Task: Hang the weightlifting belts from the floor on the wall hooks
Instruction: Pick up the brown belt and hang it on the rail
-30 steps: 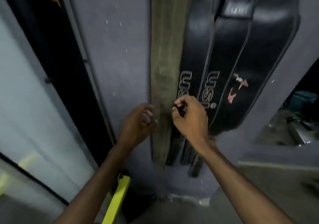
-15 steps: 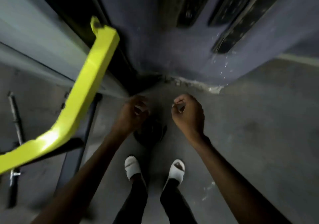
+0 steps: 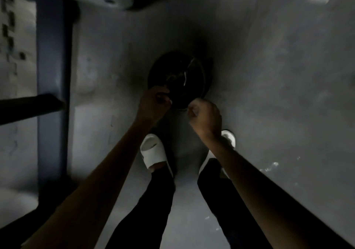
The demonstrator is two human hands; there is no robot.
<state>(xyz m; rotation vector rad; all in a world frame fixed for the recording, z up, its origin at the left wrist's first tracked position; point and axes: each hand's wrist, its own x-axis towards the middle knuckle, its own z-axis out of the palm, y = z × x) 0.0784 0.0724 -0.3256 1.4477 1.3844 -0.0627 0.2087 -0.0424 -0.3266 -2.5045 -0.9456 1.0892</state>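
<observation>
Both forearms are bare to the frame's near edge, with no sleeve, watch or band showing on either, and the left hand (image 3: 153,102) and right hand (image 3: 206,115) wear no gloves or rings that can be made out in the dim light. The legs are covered in dark, close-fitting trousers (image 3: 151,200) reaching to the ankles. On the feet are white open-toed slides, the left slide (image 3: 152,151) plainly seen with a broad smooth strap, the right slide (image 3: 229,136) mostly hidden behind the right forearm.
</observation>
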